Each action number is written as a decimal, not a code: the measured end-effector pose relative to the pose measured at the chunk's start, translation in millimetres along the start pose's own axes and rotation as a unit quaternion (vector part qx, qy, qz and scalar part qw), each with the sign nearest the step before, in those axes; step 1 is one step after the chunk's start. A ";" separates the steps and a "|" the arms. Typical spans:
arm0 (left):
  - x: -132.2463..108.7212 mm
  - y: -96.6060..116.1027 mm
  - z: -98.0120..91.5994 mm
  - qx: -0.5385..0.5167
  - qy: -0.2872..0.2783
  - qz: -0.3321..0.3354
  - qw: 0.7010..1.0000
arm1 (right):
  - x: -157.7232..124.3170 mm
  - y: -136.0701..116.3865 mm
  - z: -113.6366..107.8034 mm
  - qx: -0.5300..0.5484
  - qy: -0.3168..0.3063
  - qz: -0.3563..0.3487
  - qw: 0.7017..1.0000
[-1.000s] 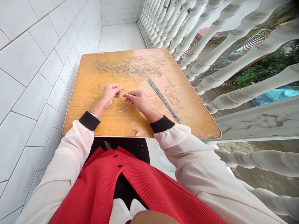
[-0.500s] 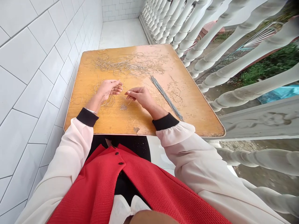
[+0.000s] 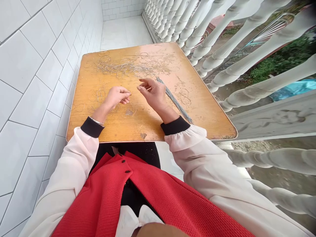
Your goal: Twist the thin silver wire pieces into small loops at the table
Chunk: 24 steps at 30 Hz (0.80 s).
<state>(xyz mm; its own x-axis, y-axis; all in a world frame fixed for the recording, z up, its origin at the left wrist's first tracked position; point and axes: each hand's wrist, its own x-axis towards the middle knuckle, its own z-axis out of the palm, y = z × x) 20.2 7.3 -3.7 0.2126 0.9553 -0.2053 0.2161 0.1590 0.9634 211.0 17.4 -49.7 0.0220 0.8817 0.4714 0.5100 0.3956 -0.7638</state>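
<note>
My left hand [image 3: 118, 96] is above the middle of the wooden table, thumb and fingertips pinched on a thin wire that barely shows at their tips. Facing it, my right hand [image 3: 153, 93] is raised a little higher, thumb and index finger apart; I see nothing held between them. Loose thin wires [image 3: 100, 93] lie beside and beneath my left hand. Just right of my right hand, a bundle of straight grey wires [image 3: 179, 104] lies slantwise, its far end partly behind the hand. A tangled heap of curly wires [image 3: 128, 67] spreads farther back.
The worn orange-brown table [image 3: 204, 121] has chipped patches and a rounded front right corner. A white tiled wall [image 3: 37, 82] runs along the left. White balusters [image 3: 222, 79] line the right side. One bent wire loop [image 3: 185, 97] lies right of the bundle.
My right hand has moved up and slightly right, away from my left hand, and its thumb and index finger have parted. My left hand has turned slightly, its fingers closer together.
</note>
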 end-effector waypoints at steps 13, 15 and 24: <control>8.6 -17.2 7.4 -0.001 -0.045 0.017 0.999 | 10.6 -13.0 -29.2 -0.105 -0.122 -0.021 0.987; 8.2 -17.0 9.2 0.001 -0.050 0.020 0.999 | 13.5 -12.0 -31.2 -0.097 -0.122 -0.010 0.988; 2.3 -11.0 14.2 -0.025 -0.055 0.006 0.998 | 18.0 -9.2 -35.5 0.012 -0.109 0.042 0.993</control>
<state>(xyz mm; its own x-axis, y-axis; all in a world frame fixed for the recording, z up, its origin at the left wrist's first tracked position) 31.8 4.1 -17.2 0.3178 0.9249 -0.2088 0.1660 0.1625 0.9726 237.3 20.5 -18.5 -0.1255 0.9454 0.3009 0.4934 0.3226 -0.8077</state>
